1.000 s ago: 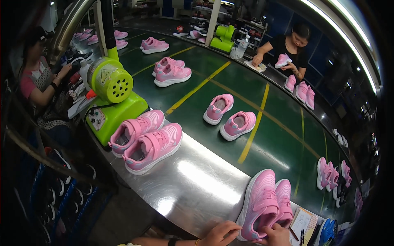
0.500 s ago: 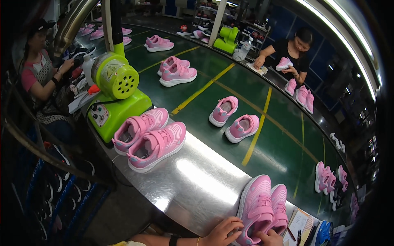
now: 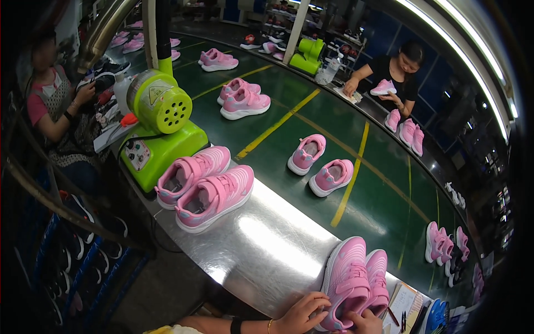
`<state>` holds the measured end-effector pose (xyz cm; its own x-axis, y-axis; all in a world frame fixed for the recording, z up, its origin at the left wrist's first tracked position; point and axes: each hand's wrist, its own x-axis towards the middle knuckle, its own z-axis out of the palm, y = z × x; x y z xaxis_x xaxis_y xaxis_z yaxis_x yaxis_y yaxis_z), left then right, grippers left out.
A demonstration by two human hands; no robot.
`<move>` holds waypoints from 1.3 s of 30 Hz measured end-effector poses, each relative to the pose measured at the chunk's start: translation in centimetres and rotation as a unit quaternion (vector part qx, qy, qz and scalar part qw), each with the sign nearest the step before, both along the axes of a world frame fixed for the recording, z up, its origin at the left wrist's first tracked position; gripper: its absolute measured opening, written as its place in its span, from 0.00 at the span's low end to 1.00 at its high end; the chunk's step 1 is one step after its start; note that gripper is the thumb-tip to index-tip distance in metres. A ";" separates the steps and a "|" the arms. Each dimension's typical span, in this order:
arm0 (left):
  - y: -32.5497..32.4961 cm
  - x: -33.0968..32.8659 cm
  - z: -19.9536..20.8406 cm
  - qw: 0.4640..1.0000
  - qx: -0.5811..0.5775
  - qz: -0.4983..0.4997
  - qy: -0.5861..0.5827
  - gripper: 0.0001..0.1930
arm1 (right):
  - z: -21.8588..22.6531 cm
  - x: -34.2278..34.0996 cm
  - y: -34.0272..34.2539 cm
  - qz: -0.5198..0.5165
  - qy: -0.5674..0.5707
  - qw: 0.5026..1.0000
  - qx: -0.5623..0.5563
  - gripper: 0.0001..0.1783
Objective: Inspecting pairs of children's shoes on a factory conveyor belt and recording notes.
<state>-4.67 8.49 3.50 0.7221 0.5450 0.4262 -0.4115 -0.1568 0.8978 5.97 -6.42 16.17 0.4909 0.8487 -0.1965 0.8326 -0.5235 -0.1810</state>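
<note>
A pair of pink sneakers with white soles stands at the front right of the metal bench, toes pointing away from me. My left hand [image 3: 303,313] has its fingers bent against the outer side of the left sneaker [image 3: 349,278], near the heel. At that sneaker's heel and collar, my right hand [image 3: 364,323] grips the edge; its fingertips are partly hidden. The right sneaker [image 3: 378,281] stands close beside it, its strap fastened. Farther left on the bench rests another pink pair [image 3: 214,197], side by side.
A lime-green machine [image 3: 161,128] stands at the bench's left end. Beyond the metal bench [image 3: 261,256], a green belt [image 3: 278,128] carries several pink sneakers. Papers [image 3: 403,303] and a blue object [image 3: 438,316] lie at right. Co-workers sit across the belt and at far left.
My hands stay at the left sneaker with little movement. Across the belt, the co-worker has turned the held pink shoe. The person at far left now holds up a dark shoe.
</note>
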 end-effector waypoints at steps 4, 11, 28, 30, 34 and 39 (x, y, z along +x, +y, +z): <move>0.2 -0.7 0.9 0.999 0.013 0.004 0.045 0.11 | 0.1 -0.2 0.1 -0.005 -0.006 1.000 -0.007 0.29; 0.7 -0.7 1.5 0.999 0.004 -0.011 0.051 0.10 | 0.2 -0.4 0.4 -0.005 -0.009 1.000 -0.007 0.29; 0.7 -0.8 -0.7 0.998 0.022 -0.005 0.057 0.12 | -1.2 -1.3 -3.0 -0.056 -0.031 0.968 0.242 0.32; 0.7 -0.9 -0.7 0.998 0.032 0.003 0.054 0.11 | -1.6 -1.7 -3.8 -0.102 -0.086 0.956 0.260 0.33; 0.6 -0.9 -0.7 0.998 0.023 0.003 0.065 0.11 | -4.1 -1.8 -5.0 -0.129 -0.137 0.947 0.262 0.32; 0.5 -0.9 -0.5 0.996 0.050 0.024 0.068 0.11 | -7.5 -1.8 -6.2 -0.252 0.158 0.883 0.363 0.30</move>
<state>-5.55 9.00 3.03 0.7514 0.5399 0.3794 -0.2766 -0.2643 0.9239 4.15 -12.60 8.67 0.8605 0.4963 0.1146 0.3745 -0.4640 -0.8028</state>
